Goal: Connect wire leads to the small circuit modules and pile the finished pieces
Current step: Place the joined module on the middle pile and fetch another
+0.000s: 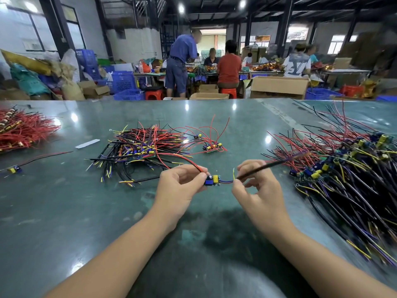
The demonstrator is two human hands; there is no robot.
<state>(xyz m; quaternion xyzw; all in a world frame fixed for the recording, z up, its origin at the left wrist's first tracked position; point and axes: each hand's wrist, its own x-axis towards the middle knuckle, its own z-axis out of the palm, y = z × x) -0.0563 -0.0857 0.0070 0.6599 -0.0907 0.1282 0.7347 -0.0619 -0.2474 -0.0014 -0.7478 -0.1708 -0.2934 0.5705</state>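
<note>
My left hand pinches a small circuit module with blue and yellow parts; red leads trail from it to the upper left. My right hand grips a black sleeved wire lead that slants up to the right. Short blue and yellow wire ends bridge the gap between the module and the lead. Both hands hover just above the dark green table. A pile of wired modules lies beyond my left hand.
A big heap of modules and black leads fills the right side. A red wire bundle lies far left, a lone module near it, a small group of modules at centre. People work at far tables among boxes and crates.
</note>
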